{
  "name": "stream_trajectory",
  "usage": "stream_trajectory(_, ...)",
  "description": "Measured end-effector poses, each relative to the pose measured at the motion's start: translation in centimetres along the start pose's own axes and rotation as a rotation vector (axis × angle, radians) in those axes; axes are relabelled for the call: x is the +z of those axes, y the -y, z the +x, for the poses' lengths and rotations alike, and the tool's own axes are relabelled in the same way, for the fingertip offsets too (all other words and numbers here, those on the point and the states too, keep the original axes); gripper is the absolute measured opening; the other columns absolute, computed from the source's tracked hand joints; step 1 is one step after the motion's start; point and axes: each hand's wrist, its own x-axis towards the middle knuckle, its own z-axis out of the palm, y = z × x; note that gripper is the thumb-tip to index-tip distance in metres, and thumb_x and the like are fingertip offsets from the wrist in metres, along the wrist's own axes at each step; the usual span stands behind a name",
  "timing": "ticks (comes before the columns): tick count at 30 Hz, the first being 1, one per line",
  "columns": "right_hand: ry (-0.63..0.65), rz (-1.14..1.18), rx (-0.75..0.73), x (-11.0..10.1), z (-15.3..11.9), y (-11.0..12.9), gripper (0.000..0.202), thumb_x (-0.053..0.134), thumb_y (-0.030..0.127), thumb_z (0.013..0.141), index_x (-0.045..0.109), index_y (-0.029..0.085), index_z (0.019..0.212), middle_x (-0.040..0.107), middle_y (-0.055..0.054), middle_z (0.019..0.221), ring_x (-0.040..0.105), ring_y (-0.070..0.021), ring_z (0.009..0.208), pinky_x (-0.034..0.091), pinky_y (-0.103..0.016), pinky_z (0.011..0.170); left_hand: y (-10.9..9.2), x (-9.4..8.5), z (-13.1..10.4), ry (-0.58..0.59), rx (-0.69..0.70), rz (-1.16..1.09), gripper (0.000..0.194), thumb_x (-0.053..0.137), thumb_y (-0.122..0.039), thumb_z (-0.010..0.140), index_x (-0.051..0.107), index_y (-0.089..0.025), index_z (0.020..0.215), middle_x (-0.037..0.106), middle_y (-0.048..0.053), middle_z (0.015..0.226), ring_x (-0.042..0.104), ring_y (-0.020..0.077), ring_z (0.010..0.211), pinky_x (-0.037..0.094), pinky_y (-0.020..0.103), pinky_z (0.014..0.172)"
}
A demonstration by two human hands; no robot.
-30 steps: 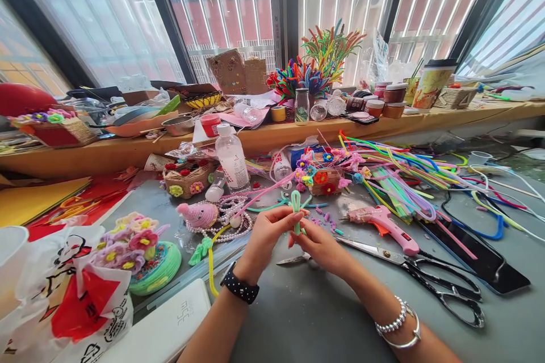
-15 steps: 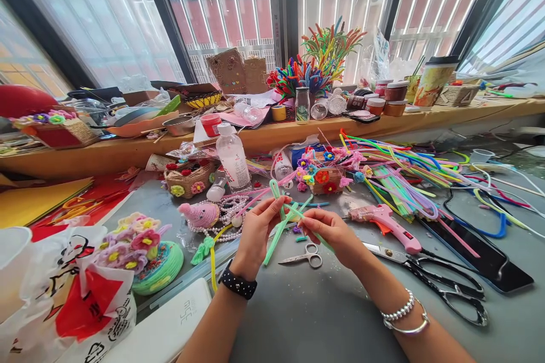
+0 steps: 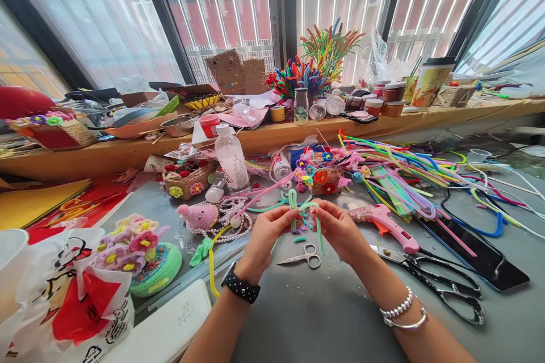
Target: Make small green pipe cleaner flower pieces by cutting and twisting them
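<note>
Between my two hands is a light green pipe cleaner (image 3: 293,199), bent into upright loops on the left with a strand arching over to the right. My left hand (image 3: 272,232) pinches the base of the loops. Fingers of my right hand (image 3: 336,227) close on the arching strand, whose end hangs below them. Just under the hands, small scissors (image 3: 300,260) lie on the grey table beside short green and purple snippets. To the right are a pink glue gun (image 3: 389,224) and large black-handled scissors (image 3: 443,281).
Colourful pipe cleaners (image 3: 395,176) pile up at the right, near a black phone-like slab (image 3: 481,255). A clear bottle (image 3: 231,159), a pink knitted piece (image 3: 199,215) and flower baskets stand behind. At left are a plastic bag (image 3: 85,295) and a white box (image 3: 170,323).
The green strands, crossed before, are now apart: loops stand upright at my left hand and one strand bends over to my right. My right hand has turned more upright.
</note>
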Motion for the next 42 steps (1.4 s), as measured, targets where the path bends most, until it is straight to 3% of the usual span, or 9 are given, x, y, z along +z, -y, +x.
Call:
stream_trajectory(8, -0.081, 0.105, 0.002, -0.05, 0.29, -0.11, 0.016, 0.063, 0.033, 0.067, 0.061, 0.017, 0.065, 0.042, 0.006, 0.052, 0.029, -0.0043, 0.045, 0.026, -0.019, 0.044, 0.25, 0.41, -0.06, 0.056, -0.057, 0.047, 0.022, 0.067, -0.032, 0.059, 0.066, -0.012, 0.068, 0.064, 0.003, 0.063, 0.056, 0.0117, 0.060, 0.044, 0.024, 0.063)
stream_trajectory(15, -0.015, 0.033, 0.079, -0.04, -0.11, -0.12, 0.013, 0.065, 0.028, 0.067, 0.059, 0.017, 0.070, 0.039, 0.006, 0.053, 0.028, -0.0043, 0.047, 0.024, -0.017, 0.044, -0.23, -0.23, 0.02, -0.091, 0.052, -0.032, 0.018, 0.068, -0.029, 0.059, 0.066, -0.013, 0.067, 0.064, 0.002, 0.064, 0.056, 0.0103, 0.060, 0.044, 0.022, 0.064)
stream_trajectory(20, -0.057, 0.047, 0.059, -0.10, 0.11, -0.16, 0.013, 0.067, 0.025, 0.064, 0.057, 0.018, 0.067, 0.032, 0.008, 0.048, 0.023, -0.0040, 0.044, 0.016, -0.017, 0.039, -0.11, 0.16, -0.15, -0.006, -0.029, 0.007, 0.022, 0.067, -0.032, 0.060, 0.067, -0.013, 0.071, 0.065, 0.003, 0.065, 0.057, 0.0122, 0.063, 0.045, 0.023, 0.065)
stream_trajectory(29, -0.082, 0.033, 0.016, 0.04, 0.19, -0.13, 0.014, 0.066, 0.026, 0.065, 0.056, 0.017, 0.068, 0.039, 0.007, 0.050, 0.028, -0.0034, 0.043, 0.018, -0.017, 0.040, 0.24, 0.27, -0.24, 0.123, -0.067, 0.033, 0.026, 0.062, -0.034, 0.065, 0.067, -0.013, 0.078, 0.066, 0.007, 0.074, 0.058, 0.0154, 0.069, 0.044, 0.028, 0.071)
stream_trajectory(35, -0.088, -0.096, 0.012, -0.03, 0.24, -0.24, 0.017, 0.065, 0.030, 0.065, 0.056, 0.017, 0.065, 0.040, 0.007, 0.049, 0.027, -0.0034, 0.042, 0.017, -0.018, 0.040, 0.18, 0.36, -0.17, 0.071, -0.041, 0.160, 0.025, 0.063, -0.035, 0.063, 0.068, -0.012, 0.070, 0.064, 0.006, 0.072, 0.056, 0.0151, 0.067, 0.044, 0.025, 0.065)
stream_trajectory(42, -0.072, -0.121, 0.032, -0.16, 0.26, -0.38, 0.014, 0.066, 0.028, 0.064, 0.059, 0.018, 0.069, 0.053, 0.004, 0.064, 0.041, -0.0058, 0.052, 0.030, -0.020, 0.050, 0.55, 0.29, -0.18, 0.128, -0.033, 0.145, 0.028, 0.062, -0.037, 0.063, 0.069, -0.012, 0.073, 0.064, 0.006, 0.067, 0.055, 0.0155, 0.064, 0.044, 0.026, 0.063)
